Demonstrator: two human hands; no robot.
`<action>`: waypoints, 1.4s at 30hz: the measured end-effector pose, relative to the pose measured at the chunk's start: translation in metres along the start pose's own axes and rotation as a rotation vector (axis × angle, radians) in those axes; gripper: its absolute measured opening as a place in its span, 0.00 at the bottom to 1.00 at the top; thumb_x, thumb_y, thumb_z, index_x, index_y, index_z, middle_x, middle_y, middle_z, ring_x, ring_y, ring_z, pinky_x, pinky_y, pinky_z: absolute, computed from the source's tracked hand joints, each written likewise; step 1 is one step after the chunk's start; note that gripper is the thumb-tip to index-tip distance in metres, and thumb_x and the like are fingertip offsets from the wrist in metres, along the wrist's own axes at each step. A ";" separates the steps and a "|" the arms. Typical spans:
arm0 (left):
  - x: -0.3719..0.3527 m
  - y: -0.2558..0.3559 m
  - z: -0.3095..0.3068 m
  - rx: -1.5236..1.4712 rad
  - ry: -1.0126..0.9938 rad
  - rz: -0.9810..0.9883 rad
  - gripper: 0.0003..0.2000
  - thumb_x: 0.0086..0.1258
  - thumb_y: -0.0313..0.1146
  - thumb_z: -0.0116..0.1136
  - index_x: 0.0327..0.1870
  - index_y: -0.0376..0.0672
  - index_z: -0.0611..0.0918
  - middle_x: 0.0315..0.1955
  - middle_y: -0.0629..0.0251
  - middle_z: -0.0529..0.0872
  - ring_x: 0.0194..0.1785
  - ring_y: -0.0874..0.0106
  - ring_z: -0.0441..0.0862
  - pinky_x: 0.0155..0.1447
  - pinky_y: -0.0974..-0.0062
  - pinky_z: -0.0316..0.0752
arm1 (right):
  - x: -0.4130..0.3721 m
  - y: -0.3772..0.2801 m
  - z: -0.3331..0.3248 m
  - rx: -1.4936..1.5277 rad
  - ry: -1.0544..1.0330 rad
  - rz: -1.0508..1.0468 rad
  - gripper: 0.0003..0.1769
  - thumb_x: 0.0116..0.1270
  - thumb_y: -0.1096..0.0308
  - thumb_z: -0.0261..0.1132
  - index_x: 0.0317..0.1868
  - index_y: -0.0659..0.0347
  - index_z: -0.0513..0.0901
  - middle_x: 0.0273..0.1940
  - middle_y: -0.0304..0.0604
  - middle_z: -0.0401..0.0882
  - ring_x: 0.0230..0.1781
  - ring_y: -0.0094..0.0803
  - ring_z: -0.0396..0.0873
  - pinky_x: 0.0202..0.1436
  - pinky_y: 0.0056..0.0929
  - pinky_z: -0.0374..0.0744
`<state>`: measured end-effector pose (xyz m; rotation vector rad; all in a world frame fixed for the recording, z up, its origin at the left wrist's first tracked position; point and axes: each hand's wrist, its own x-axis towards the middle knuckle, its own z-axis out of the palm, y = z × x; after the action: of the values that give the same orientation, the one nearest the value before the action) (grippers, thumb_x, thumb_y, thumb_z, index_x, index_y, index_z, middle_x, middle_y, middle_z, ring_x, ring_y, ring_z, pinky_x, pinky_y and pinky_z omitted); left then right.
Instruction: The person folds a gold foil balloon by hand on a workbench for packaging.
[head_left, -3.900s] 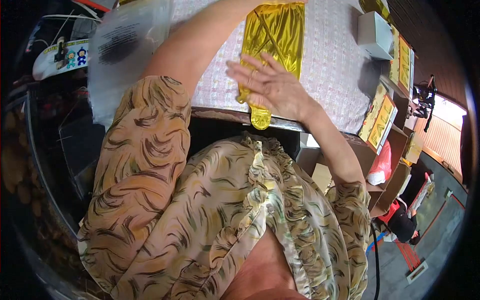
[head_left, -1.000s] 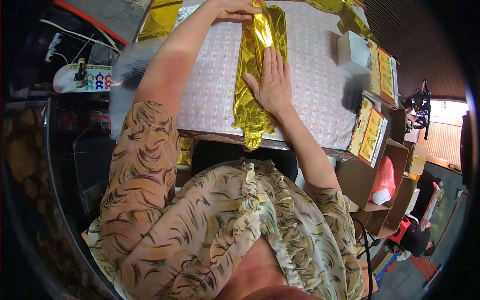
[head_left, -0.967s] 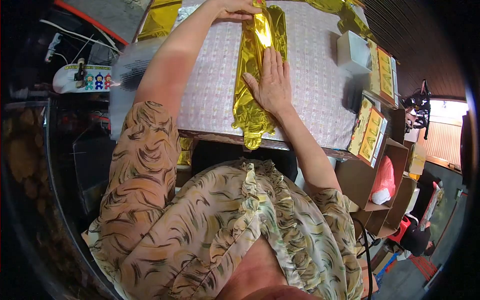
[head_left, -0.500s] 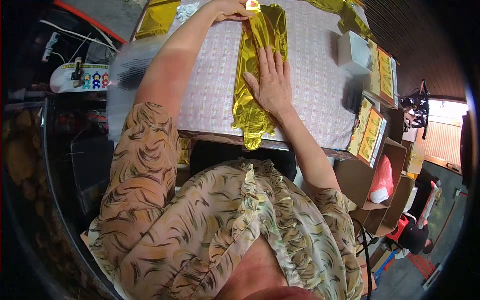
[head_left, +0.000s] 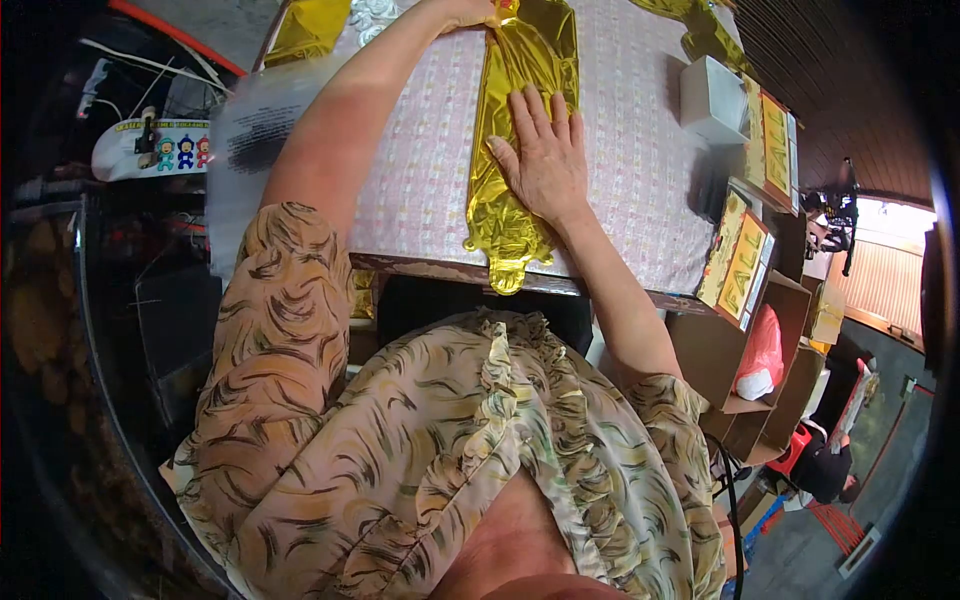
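A shiny gold foil piece (head_left: 500,205) lies lengthwise on the patterned tablecloth, its narrow tab reaching over the table's near edge. On its middle rests my right hand (head_left: 545,160), palm down with the fingers spread. My left hand (head_left: 470,12) is at the foil's far end, by a small red and yellow spot, partly cut off by the top of the view. Its fingers look pinched together there, but what they grip is too small to make out.
More gold foil lies at the far left (head_left: 308,28) and far right (head_left: 712,45). A white box (head_left: 713,98) and cartons marked FALL (head_left: 740,260) line the right side. Clear plastic (head_left: 240,150) hangs at the left edge. Open cardboard boxes (head_left: 715,350) stand below right.
My left hand has moved slightly up, toward the top edge of the view. My right hand stays flat on the foil, with its fingers a little higher in view.
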<state>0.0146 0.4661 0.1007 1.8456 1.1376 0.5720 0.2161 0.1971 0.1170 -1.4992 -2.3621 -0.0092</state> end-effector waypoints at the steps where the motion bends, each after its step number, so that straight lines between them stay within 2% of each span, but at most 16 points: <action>1: 0.000 -0.002 0.003 0.070 0.059 0.016 0.15 0.59 0.17 0.66 0.48 0.39 0.85 0.38 0.62 0.85 0.41 0.68 0.84 0.45 0.67 0.81 | 0.000 0.000 0.001 -0.002 0.001 -0.001 0.40 0.80 0.38 0.50 0.81 0.57 0.63 0.81 0.49 0.59 0.81 0.59 0.54 0.82 0.59 0.51; 4: -0.038 0.054 0.015 0.218 0.386 0.252 0.12 0.63 0.20 0.63 0.47 0.38 0.86 0.39 0.57 0.85 0.42 0.62 0.85 0.46 0.64 0.81 | 0.000 0.000 -0.001 -0.017 -0.001 -0.003 0.40 0.80 0.38 0.50 0.81 0.57 0.63 0.81 0.49 0.60 0.81 0.60 0.55 0.82 0.59 0.51; 6: -0.054 0.085 0.032 0.302 0.509 0.560 0.10 0.65 0.21 0.61 0.46 0.38 0.87 0.40 0.54 0.85 0.42 0.59 0.85 0.47 0.62 0.81 | 0.001 0.000 -0.001 -0.029 0.000 -0.006 0.41 0.80 0.38 0.50 0.81 0.57 0.63 0.81 0.50 0.60 0.81 0.60 0.55 0.82 0.59 0.52; 7: -0.052 0.091 0.037 0.513 0.569 0.872 0.09 0.66 0.25 0.63 0.45 0.39 0.88 0.40 0.52 0.86 0.44 0.57 0.86 0.48 0.60 0.80 | 0.001 0.000 -0.001 -0.037 0.002 -0.008 0.41 0.80 0.38 0.49 0.81 0.57 0.63 0.81 0.50 0.60 0.81 0.60 0.56 0.82 0.59 0.52; 8: -0.046 0.087 0.049 0.511 0.568 0.871 0.09 0.66 0.25 0.63 0.45 0.39 0.88 0.40 0.52 0.86 0.44 0.57 0.86 0.48 0.60 0.80 | 0.001 0.000 0.000 -0.045 0.005 -0.011 0.41 0.80 0.38 0.49 0.81 0.57 0.62 0.80 0.50 0.61 0.81 0.61 0.56 0.82 0.58 0.52; 10: -0.032 0.070 0.078 0.286 0.253 0.683 0.07 0.66 0.33 0.67 0.40 0.40 0.89 0.39 0.54 0.87 0.44 0.55 0.85 0.50 0.59 0.80 | 0.000 -0.001 0.000 -0.049 -0.001 -0.011 0.41 0.80 0.38 0.49 0.81 0.57 0.62 0.80 0.50 0.61 0.81 0.60 0.56 0.82 0.58 0.52; 16: -0.019 0.056 0.091 0.100 0.097 0.576 0.08 0.64 0.35 0.71 0.36 0.40 0.89 0.35 0.56 0.88 0.43 0.58 0.86 0.50 0.64 0.80 | 0.000 0.000 0.000 -0.047 -0.005 0.005 0.40 0.79 0.37 0.50 0.81 0.55 0.63 0.81 0.49 0.61 0.81 0.59 0.56 0.82 0.58 0.52; 17: -0.021 0.061 0.092 0.097 0.091 0.574 0.08 0.64 0.35 0.71 0.36 0.40 0.89 0.35 0.56 0.88 0.43 0.58 0.86 0.50 0.64 0.80 | 0.001 -0.001 0.000 -0.052 -0.002 0.004 0.40 0.79 0.37 0.50 0.81 0.54 0.63 0.81 0.49 0.60 0.81 0.59 0.56 0.82 0.58 0.52; 19: -0.033 0.073 0.090 0.360 0.216 0.559 0.09 0.63 0.36 0.72 0.37 0.41 0.89 0.35 0.57 0.88 0.42 0.60 0.87 0.49 0.64 0.80 | 0.000 0.000 0.000 -0.049 -0.005 0.005 0.40 0.79 0.38 0.50 0.81 0.54 0.63 0.81 0.49 0.60 0.81 0.59 0.56 0.82 0.58 0.52; 23: -0.021 0.061 0.086 0.038 0.066 0.482 0.09 0.62 0.37 0.73 0.36 0.41 0.89 0.35 0.59 0.87 0.42 0.62 0.86 0.49 0.66 0.79 | 0.000 -0.003 -0.005 -0.083 -0.009 -0.040 0.39 0.80 0.39 0.50 0.81 0.53 0.62 0.82 0.47 0.58 0.81 0.56 0.55 0.82 0.58 0.53; 24: -0.019 0.058 0.086 0.086 0.117 0.625 0.10 0.61 0.37 0.74 0.36 0.41 0.88 0.35 0.60 0.87 0.42 0.63 0.85 0.48 0.68 0.79 | 0.002 -0.002 -0.004 -0.083 -0.006 -0.037 0.39 0.80 0.39 0.50 0.81 0.53 0.62 0.82 0.47 0.58 0.81 0.56 0.55 0.82 0.58 0.53; 30: -0.024 0.059 0.086 0.140 0.145 0.598 0.11 0.62 0.38 0.73 0.37 0.41 0.88 0.36 0.59 0.87 0.43 0.63 0.85 0.49 0.68 0.79 | 0.003 0.000 -0.010 0.076 -0.038 -0.176 0.39 0.80 0.42 0.51 0.83 0.51 0.57 0.82 0.47 0.56 0.82 0.50 0.55 0.83 0.57 0.53; 34: -0.022 0.055 0.087 0.095 0.124 0.531 0.11 0.62 0.38 0.73 0.37 0.41 0.88 0.35 0.60 0.86 0.42 0.64 0.85 0.49 0.68 0.79 | 0.025 0.006 -0.019 0.204 -0.099 -0.318 0.36 0.81 0.44 0.51 0.81 0.53 0.61 0.79 0.51 0.62 0.81 0.49 0.59 0.84 0.51 0.54; 36: -0.015 0.047 0.090 0.109 0.172 0.669 0.10 0.62 0.37 0.74 0.37 0.41 0.88 0.35 0.61 0.86 0.41 0.66 0.85 0.47 0.69 0.78 | 0.042 0.022 -0.019 0.379 -0.144 -0.374 0.32 0.82 0.49 0.53 0.79 0.55 0.66 0.76 0.50 0.68 0.79 0.48 0.63 0.84 0.46 0.57; 39: -0.017 0.051 0.090 0.113 0.155 0.579 0.10 0.61 0.36 0.75 0.37 0.41 0.88 0.34 0.61 0.85 0.40 0.66 0.85 0.46 0.70 0.78 | 0.051 0.044 -0.015 0.462 -0.253 -0.430 0.31 0.82 0.52 0.54 0.78 0.55 0.66 0.76 0.49 0.68 0.79 0.47 0.63 0.84 0.46 0.58; 42: -0.019 0.052 0.091 0.090 0.151 0.573 0.10 0.61 0.36 0.75 0.37 0.41 0.88 0.33 0.62 0.85 0.39 0.67 0.85 0.45 0.70 0.78 | 0.036 0.038 -0.010 0.293 -0.255 -0.534 0.31 0.82 0.52 0.52 0.80 0.52 0.64 0.80 0.43 0.63 0.82 0.42 0.57 0.86 0.46 0.53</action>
<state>0.0979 0.3995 0.0988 2.2459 0.7224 1.0091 0.2382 0.2439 0.1305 -0.7463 -2.7477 0.4008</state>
